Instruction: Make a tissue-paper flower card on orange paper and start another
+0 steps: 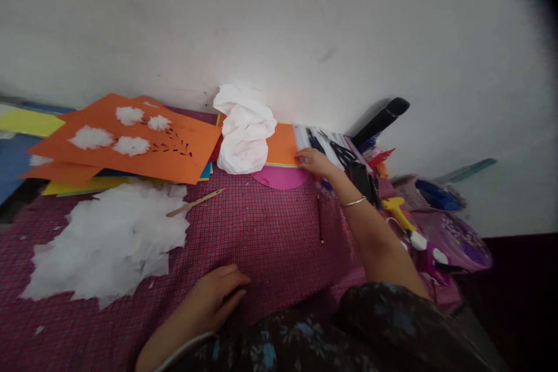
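Observation:
My right hand (316,164) reaches to the right end of an orange paper sheet (281,145), its bent fingers closed at the corner. The thumb's grip is partly hidden. The sheet lies on a stack by the wall, over a pink round piece (283,178), and crumpled white paper (246,131) covers its left part. Nearer me, my left hand (218,292) rests on the checked cloth, fingers loosely stretched and holding nothing. Left of it spreads a heap of white tissue pieces (108,238). A flat wooden stick (196,202) lies beside the heap.
Orange sheets (183,157) with white tissue flowers and dark painted leaves lie at back left. A red pencil (320,221) lies right of centre. Black scissors (342,151), a yellow-handled glue gun (399,213) and purple bags (453,238) crowd the right side. A pale wall stands behind.

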`<action>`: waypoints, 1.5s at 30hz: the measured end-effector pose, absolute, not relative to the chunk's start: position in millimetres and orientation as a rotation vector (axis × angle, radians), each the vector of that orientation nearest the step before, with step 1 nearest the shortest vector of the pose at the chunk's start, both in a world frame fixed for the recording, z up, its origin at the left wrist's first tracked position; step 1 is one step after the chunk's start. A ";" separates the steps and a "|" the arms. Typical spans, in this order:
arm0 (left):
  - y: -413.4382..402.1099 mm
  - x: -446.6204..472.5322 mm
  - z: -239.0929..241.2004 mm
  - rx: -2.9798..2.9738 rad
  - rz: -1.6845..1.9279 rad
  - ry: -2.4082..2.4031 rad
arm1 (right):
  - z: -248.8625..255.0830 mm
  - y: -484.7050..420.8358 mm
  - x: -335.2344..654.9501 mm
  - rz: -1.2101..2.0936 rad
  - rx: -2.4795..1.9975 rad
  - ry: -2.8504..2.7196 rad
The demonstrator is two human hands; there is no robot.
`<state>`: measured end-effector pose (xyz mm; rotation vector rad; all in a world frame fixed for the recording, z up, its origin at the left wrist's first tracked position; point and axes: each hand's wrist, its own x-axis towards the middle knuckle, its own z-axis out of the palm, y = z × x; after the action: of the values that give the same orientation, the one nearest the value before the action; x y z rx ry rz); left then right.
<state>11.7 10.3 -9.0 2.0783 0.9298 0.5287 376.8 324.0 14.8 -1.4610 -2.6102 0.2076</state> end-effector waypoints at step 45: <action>9.4 11.7 -8.2 2.079 0.528 0.939 | 9.7 304.3 367.4 0.141 -1.488 -2.454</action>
<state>11.7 9.4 -8.2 2.0788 0.9389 0.5276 367.4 304.3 9.7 -1.4876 -2.4541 0.1414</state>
